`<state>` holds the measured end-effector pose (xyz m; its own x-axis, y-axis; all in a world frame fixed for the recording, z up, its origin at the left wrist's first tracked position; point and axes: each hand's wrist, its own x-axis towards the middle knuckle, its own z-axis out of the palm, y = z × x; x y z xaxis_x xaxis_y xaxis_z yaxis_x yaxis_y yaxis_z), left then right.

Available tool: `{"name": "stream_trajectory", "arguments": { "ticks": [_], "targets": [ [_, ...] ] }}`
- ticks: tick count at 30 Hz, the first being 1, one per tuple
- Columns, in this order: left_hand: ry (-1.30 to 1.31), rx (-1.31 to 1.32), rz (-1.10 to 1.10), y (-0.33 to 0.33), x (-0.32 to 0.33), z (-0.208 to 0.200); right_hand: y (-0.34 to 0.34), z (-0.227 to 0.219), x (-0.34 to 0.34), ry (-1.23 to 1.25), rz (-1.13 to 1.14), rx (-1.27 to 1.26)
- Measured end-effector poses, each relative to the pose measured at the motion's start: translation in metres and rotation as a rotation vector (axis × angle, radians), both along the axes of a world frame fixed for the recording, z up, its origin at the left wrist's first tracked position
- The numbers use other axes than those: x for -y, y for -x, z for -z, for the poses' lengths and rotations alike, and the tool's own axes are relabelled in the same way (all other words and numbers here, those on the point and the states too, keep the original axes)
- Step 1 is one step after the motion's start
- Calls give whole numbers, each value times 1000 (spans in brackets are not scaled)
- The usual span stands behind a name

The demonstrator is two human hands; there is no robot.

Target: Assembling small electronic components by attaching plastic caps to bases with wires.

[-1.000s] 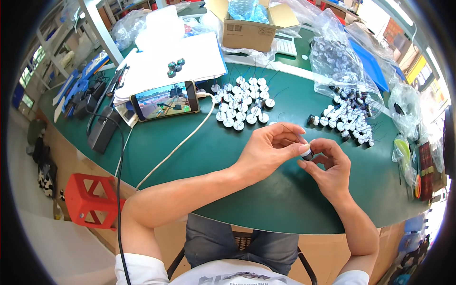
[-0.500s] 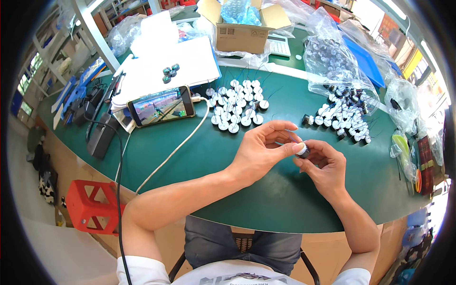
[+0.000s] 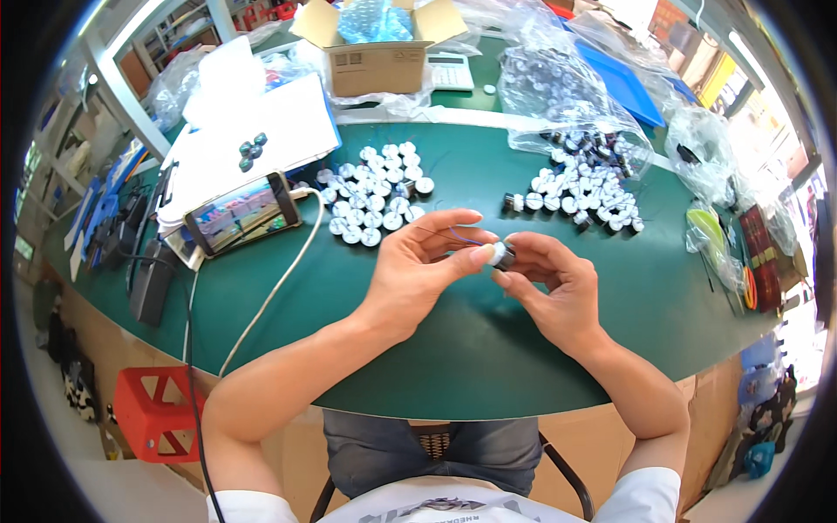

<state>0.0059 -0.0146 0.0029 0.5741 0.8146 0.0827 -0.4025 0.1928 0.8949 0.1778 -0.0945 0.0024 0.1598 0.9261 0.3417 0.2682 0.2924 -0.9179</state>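
Observation:
Between my hands, above the green tabletop, is a small round part [image 3: 501, 254] with a white face, a black body and thin wires. My left hand [image 3: 411, 277] pinches its white side between thumb and fingers, with wires running by those fingers. From the other side, my right hand [image 3: 560, 295] grips the black body with thumb and fingertips. Beyond my left hand lies a group of similar white-faced parts [image 3: 373, 199], most with the white side up. Another, denser pile [image 3: 580, 193] lies farther right, its wires sticking out.
A phone [image 3: 244, 215] with a lit screen leans by white sheets [image 3: 288, 126], its pale cable [image 3: 277, 292] crossing the table. Several small dark-green parts [image 3: 251, 152] sit on the sheets. Farther back are a cardboard box [image 3: 379, 71], a calculator [image 3: 451, 73] and a bag of parts [image 3: 558, 83]. A red stool [image 3: 157, 414] stands at left.
The view has swung rightward, so the table's contents appear farther left. Both hands keep hold of the small part, whose black body now points more to the right.

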Motion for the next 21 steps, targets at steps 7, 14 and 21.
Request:
{"name": "stream_trajectory", "arguments": {
  "ticks": [7, 14, 21],
  "targets": [
    [-6, 8, 8, -2, 1, 1, -4, -2, 1, -174, -3, 149],
    [-32, -13, -27, -3, 5, 1, -7, -5, 2, -280, 37, 309],
    [-102, -52, -51, 0, 7, 1, -6, -4, 0, -357, 60, 403]
  ]
}}
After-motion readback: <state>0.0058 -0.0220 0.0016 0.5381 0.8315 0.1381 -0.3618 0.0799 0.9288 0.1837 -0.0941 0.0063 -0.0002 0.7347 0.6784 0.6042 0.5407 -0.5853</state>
